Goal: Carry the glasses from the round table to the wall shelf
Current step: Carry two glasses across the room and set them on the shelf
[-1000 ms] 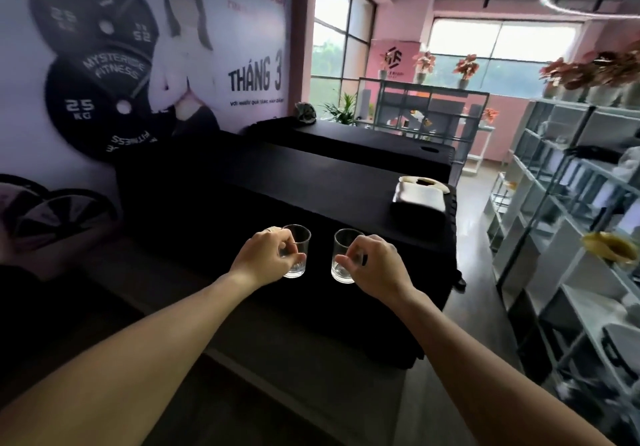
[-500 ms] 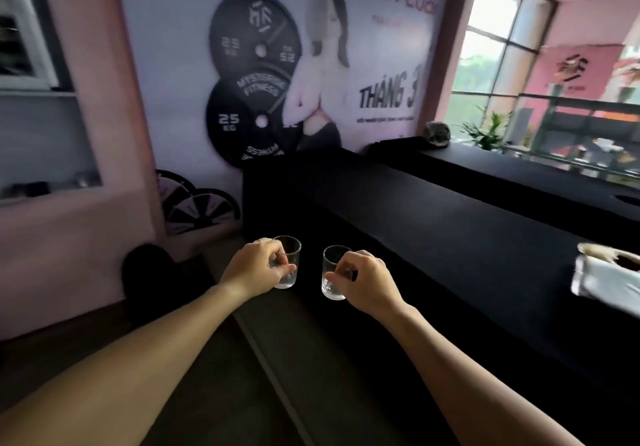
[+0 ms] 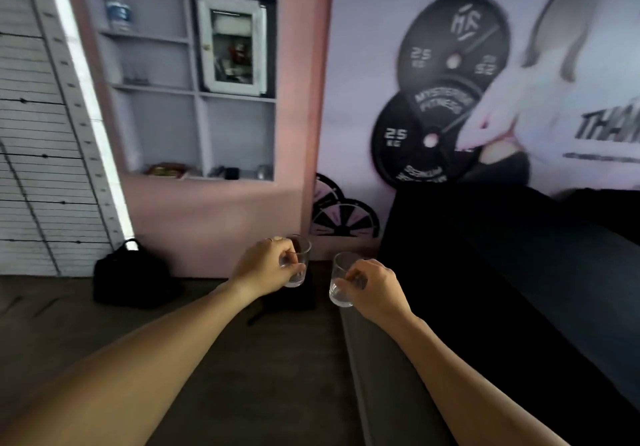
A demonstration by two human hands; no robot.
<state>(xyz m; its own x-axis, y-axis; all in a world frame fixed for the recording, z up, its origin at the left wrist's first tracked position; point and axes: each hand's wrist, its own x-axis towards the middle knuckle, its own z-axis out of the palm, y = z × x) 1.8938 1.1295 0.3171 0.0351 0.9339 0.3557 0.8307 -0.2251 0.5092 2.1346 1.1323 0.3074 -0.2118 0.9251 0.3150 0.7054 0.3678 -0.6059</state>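
I hold one small clear glass in each hand, both out in front of me at waist height. My left hand (image 3: 265,265) pinches the rim of the left glass (image 3: 300,265). My right hand (image 3: 375,289) grips the rim of the right glass (image 3: 338,284). Both glasses look empty and stay upright. The wall shelf (image 3: 194,93), a grey recessed unit in the pink wall, is ahead and up to the left. The round table is out of view.
A black bag (image 3: 131,275) sits on the floor below the shelf. A long black-covered table (image 3: 519,255) fills the right side. The shelf holds a water bottle (image 3: 118,9), a white framed cabinet (image 3: 232,45) and small items on its bottom ledge. A gym poster (image 3: 485,74) covers the wall.
My view has swung to the left, away from the windows and black tables, bringing the wall shelf into sight. Both hands keep the same hold on the glasses.
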